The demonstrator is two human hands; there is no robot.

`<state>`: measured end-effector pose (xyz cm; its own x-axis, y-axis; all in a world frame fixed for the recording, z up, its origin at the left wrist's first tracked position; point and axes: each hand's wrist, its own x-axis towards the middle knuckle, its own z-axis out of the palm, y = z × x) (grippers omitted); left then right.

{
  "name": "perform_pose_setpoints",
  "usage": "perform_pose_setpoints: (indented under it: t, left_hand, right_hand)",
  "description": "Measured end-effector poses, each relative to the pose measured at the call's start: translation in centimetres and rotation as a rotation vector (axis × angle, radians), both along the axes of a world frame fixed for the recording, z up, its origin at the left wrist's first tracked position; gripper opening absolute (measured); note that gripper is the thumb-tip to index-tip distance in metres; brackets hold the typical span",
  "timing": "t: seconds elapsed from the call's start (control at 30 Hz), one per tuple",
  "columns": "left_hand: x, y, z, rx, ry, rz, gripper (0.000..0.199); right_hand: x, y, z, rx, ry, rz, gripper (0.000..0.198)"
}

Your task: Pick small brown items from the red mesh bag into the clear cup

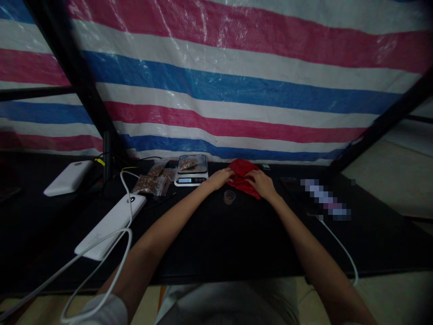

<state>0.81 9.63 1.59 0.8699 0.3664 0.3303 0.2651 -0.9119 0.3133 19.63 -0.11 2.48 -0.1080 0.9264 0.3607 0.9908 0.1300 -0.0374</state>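
A crumpled red plastic bag (244,169) lies at the back of the black table. My left hand (221,178) is at the bag's left edge, its fingers closed on the plastic. On the other side my right hand (263,184) pinches the bag's right part with bent fingers. What the bag holds, if anything, is hidden. Just in front of it stands a small clear cup (229,197) with some brown matter inside. Left of my left hand is a digital scale (191,180), its display lit, bearing a small clear bag of brown bits (188,164).
Several clear bags of brown pieces (150,185) lie left of the scale. Two white power banks (110,225) and a looping white cable (126,253) are at left. A phone-like device (324,198), partly blurred, lies at right with a cable. Striped sheeting (237,90) hangs behind the table.
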Motion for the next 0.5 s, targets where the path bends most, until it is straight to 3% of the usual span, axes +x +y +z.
perform_pose_setpoints:
  t: [0.17, 0.5]
  left_hand:
    - [-0.4, -0.2, 0.4, 0.069, 0.039, 0.019, 0.014]
    - [-0.7, 0.0, 0.7, 0.118, 0.078, 0.096, 0.011]
  right_hand:
    - [-0.8, 0.0, -0.2, 0.042, 0.027, 0.163, 0.024]
    - [-0.3, 1.0, -1.4, -0.016, 0.234, 0.187, 0.010]
